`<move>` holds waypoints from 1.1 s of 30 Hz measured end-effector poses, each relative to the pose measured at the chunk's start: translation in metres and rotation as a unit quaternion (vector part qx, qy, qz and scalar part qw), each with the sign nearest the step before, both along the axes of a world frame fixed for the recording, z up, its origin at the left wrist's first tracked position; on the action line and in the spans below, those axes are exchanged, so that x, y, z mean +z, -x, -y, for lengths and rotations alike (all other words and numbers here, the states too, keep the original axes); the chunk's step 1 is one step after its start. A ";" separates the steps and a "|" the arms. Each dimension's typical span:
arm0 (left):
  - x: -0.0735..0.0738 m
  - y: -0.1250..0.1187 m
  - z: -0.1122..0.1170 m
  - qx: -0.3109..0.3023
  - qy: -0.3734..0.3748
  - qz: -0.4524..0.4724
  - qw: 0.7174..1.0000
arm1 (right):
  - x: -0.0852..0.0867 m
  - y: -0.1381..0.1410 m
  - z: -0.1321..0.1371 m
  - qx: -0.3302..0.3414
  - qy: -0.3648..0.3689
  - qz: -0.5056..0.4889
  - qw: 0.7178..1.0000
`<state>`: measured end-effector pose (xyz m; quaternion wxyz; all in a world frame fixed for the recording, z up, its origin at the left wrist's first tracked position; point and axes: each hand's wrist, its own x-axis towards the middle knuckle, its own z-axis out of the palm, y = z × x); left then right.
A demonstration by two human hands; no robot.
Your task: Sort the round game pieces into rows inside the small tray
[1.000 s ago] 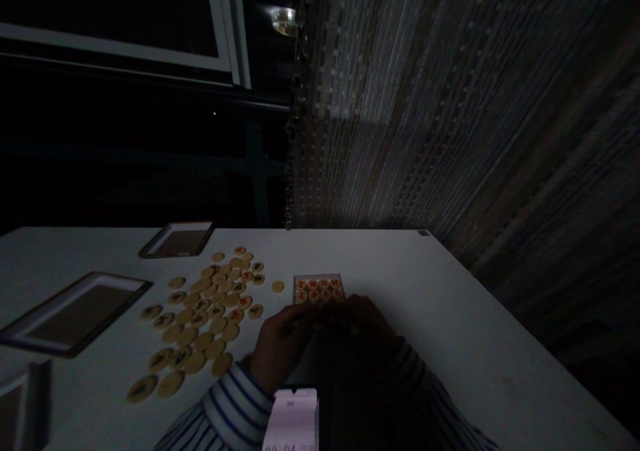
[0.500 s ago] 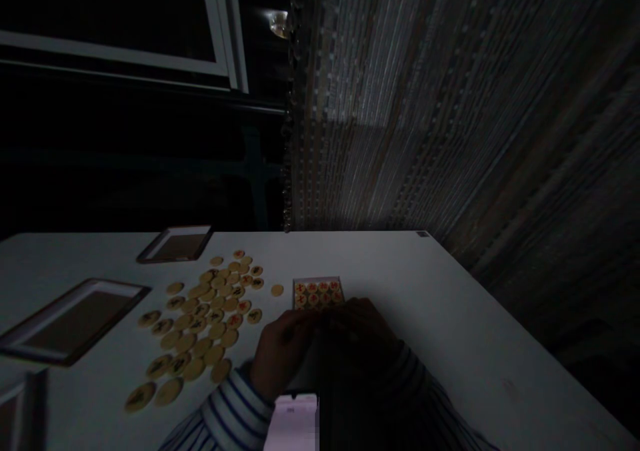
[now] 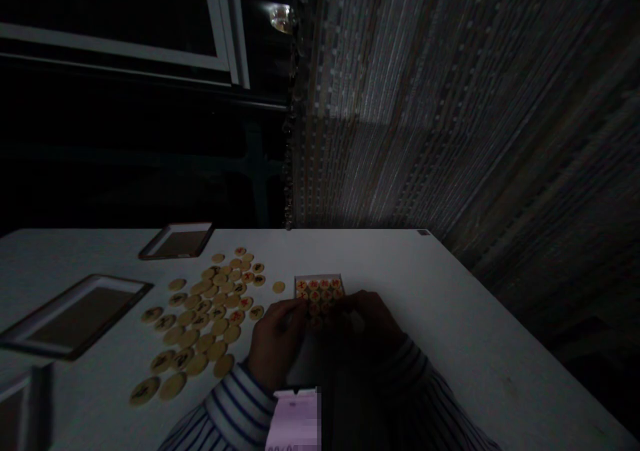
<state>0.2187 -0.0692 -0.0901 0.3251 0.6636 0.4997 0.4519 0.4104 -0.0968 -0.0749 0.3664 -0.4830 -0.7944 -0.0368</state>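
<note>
A small shallow box (image 3: 319, 277) holds rows of round xiangqi pieces (image 3: 314, 296) with red characters. My left hand (image 3: 277, 339) is curled at the box's left side, its fingertips on that edge. On the opposite side my right hand (image 3: 373, 318) bends its fingers onto the right edge, with a gap between thumb and forefinger. The near end of the box lies in deep shadow, so finger contact there is hard to see. Left of my left hand, many loose xiangqi pieces (image 3: 217, 312) are spread out, some face down, others showing black or red characters.
On the white table (image 3: 450, 344), two shallow trays or lids, one at the back (image 3: 177, 243) and one at the left (image 3: 75, 318), lie beyond the loose pieces. Another tray's corner (image 3: 30, 398) shows lower left. A lit pink screen (image 3: 294, 421) is below my hands. A string curtain (image 3: 380, 104) hangs behind.
My hands have moved apart, from close together over the near part of the box to its two sides. More rows of red pieces now show between them.
</note>
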 end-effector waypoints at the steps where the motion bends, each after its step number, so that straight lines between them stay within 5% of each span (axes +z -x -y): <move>1: -0.001 0.001 -0.001 0.004 0.004 -0.005 1.000 | -0.002 -0.001 -0.001 -0.003 -0.007 0.000 1.000; 33: -0.003 0.002 -0.002 0.008 0.012 -0.028 0.999 | -0.032 0.001 -0.017 -0.017 -0.025 0.027 0.999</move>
